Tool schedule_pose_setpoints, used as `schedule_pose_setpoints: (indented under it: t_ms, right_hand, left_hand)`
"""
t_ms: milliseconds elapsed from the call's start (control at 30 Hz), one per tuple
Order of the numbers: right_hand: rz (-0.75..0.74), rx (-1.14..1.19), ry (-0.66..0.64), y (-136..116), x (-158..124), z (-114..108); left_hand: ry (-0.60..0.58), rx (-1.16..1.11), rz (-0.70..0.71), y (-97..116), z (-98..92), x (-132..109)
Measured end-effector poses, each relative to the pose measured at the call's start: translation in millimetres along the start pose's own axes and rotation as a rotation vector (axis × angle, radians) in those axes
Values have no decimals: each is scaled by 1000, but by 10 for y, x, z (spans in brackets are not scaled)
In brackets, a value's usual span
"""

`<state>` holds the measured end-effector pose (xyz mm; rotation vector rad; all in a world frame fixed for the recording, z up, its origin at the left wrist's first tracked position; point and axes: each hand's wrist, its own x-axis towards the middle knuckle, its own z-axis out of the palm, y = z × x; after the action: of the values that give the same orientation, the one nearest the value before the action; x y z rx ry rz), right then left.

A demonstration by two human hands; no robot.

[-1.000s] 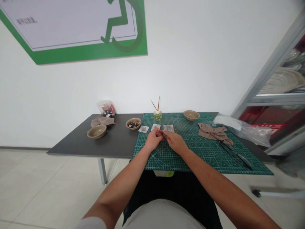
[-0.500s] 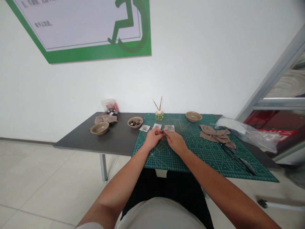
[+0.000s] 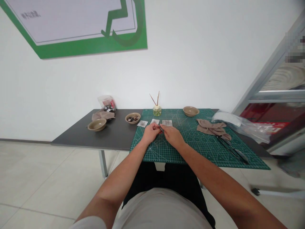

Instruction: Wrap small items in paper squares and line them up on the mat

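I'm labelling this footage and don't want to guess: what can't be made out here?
All in the head view:
- Dark piece between the left hand and right hand: its full shape is hidden by the fingers.
- Marks on the white squares: too small to read.
- Small pieces in the bowl: too small to identify.
- Wall sign: cut off by the top edge, its lettering blurred.

Grn-bordered sign (image 3: pixel 92 51) hangs on wht wall (image 3: pixel 195 63); plastic bag (image 3: pixel 245 127) lies nr metal-framed cabinet (image 3: pixel 274 95), R side.
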<state>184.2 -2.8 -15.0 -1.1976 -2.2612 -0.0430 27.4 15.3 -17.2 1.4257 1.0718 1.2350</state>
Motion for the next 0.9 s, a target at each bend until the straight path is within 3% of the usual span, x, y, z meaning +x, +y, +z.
schedule_pose_setpoints:
  t_ms: [100,267,467,633,800,900]
  right_hand:
    - [50,-4,9,4,1,9]
    - [-29,0,24,-4,-8,16]
    - [125,-24,19,-8,-13,7]
    - [90,-3,-5,-37,-12,-21]
    - [185,-4,-17,-67,-17,-38]
    - [170,20,-2,-76,-23,-48]
  left_hand:
    - [0,-13,-8,-6,-7,6]
    - [-20,-38,1,-1,-2,5]
    - [-13,-88,26,-19,12,14]
    - [-21,-83,24,-50,3,34]
    - [-41,-129,22,-44,15,26]
    - [-62,-132,31,-34,28,16]
